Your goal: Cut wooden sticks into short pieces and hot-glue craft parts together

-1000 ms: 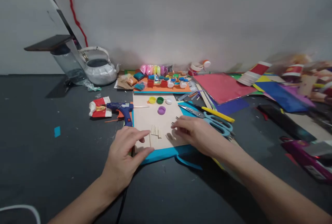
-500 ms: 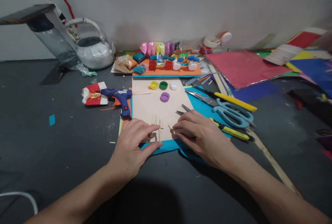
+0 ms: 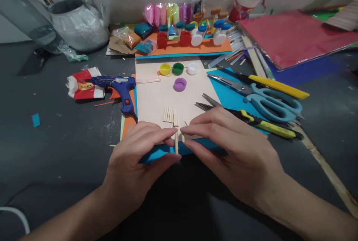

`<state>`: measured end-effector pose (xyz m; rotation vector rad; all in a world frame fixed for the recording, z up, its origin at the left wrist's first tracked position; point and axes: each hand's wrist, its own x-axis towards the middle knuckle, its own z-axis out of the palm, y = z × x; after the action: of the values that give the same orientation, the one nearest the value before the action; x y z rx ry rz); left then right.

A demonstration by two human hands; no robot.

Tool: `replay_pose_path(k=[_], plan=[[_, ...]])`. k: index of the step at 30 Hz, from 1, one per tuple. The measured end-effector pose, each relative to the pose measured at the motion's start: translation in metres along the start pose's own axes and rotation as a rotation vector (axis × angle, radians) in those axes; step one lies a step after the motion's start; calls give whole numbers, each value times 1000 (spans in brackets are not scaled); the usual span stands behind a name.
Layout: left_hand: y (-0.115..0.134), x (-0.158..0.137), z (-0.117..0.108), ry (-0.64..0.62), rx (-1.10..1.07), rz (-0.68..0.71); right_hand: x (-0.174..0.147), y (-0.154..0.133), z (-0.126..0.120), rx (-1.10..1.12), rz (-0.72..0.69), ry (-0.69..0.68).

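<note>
A: Left hand [image 3: 135,155]?
B: Pinching a slim pale wooden stick [image 3: 176,143], thumb to forefinger.
A: Right hand [image 3: 237,151]?
B: Pinching a shorter pale stick [image 3: 183,137] just beside it (fingertips nearly meeting).
A: Beyond?
B: Row of short pale sticks [image 3: 169,115], cream sheet [image 3: 149,99]; farther, round purple cap [image 3: 179,84].

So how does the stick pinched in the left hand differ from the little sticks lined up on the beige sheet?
The pinched stick is in the left hand's grip; the lined-up sticks lie on the beige sheet. The pinched stick looks longer than the lined-up sticks, though it is nearer the camera. Both are thin, straight and pale.
</note>
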<state>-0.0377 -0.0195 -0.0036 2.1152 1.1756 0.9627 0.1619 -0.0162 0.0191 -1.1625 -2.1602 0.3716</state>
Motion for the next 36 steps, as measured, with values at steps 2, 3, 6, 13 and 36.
replay_pose_path(k=[2,3,6,13,36], plan=[[1,-1,0,6,-32,-31,-1,0,-1,4,-5,-6],[2,-1,1,6,-48,-41,-1,-1,-1,3,-6,-7],[4,-2,1,4,-82,-60,-2,-2,-1,-12,-16,-9],[5,-3,1,-15,-106,-74,-2,-3,0,-73,-44,4],[5,-3,2,14,-87,-79,-3,-3,2,-101,-25,21]])
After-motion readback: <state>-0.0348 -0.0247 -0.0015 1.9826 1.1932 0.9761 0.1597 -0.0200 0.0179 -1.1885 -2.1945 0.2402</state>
